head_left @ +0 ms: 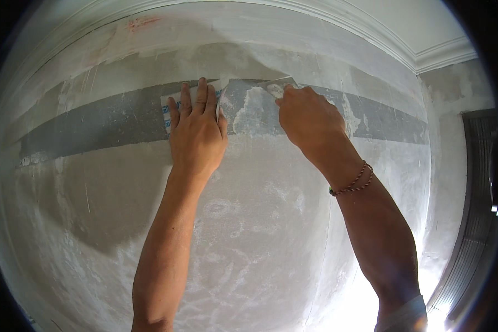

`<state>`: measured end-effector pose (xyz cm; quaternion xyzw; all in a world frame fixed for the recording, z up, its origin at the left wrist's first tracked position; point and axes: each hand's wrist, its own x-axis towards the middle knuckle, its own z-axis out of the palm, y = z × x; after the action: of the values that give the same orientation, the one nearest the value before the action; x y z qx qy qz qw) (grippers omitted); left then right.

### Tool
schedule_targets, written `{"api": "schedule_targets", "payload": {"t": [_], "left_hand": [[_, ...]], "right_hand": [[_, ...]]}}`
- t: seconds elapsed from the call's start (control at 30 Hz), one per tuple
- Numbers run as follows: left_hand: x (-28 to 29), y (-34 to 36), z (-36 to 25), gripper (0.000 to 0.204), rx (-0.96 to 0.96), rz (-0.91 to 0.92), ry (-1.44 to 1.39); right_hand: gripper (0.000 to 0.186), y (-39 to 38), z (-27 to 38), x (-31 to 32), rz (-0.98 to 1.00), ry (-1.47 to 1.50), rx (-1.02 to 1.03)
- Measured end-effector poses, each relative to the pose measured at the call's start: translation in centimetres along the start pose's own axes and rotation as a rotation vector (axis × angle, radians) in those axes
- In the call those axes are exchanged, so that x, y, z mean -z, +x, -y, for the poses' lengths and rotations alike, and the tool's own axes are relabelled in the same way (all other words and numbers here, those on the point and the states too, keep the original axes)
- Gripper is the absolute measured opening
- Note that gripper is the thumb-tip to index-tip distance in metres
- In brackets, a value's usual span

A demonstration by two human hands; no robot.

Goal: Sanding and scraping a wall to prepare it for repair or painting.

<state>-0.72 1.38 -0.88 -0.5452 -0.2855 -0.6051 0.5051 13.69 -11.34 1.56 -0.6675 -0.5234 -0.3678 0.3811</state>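
Note:
My left hand [198, 127] lies flat with fingers stretched out, pressing a white sheet with blue print [166, 113] against the wall. The sheet looks like paper; its facing side is hidden. To the right, my right hand [311, 113] is closed around a scraper, whose thin, flat blade [279, 84] rests at the upper edge of a dark grey band [133, 115] across the wall. Its handle is hidden in my fist. Between my hands, a whitish patch [249, 110] of rough, uneven plaster covers part of the band. A braided cord bracelet [353, 185] circles my right wrist.
The grey plastered wall [249, 210] fills most of the view, with pale smears lower down. White moulding [365, 33] runs along the ceiling. At the far right, past the wall corner, stands a dark ribbed frame [473, 221]. Bright light glares at the lower right.

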Motion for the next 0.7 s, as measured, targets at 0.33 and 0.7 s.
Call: {"api": "schedule_targets", "payload": {"t": [0.33,0.7], "left_hand": [[-0.3,-0.2,0.2,0.049,-0.028,-0.028,-0.052],[-0.1,-0.2,-0.2,0.05,0.004,0.029,-0.037]], "right_hand": [[0.028,-0.7,-0.6,-1.0,-0.074,-0.164,0.116],[0.029,-1.0,-0.5,-1.4,-0.157,-0.171,0.123]]}}
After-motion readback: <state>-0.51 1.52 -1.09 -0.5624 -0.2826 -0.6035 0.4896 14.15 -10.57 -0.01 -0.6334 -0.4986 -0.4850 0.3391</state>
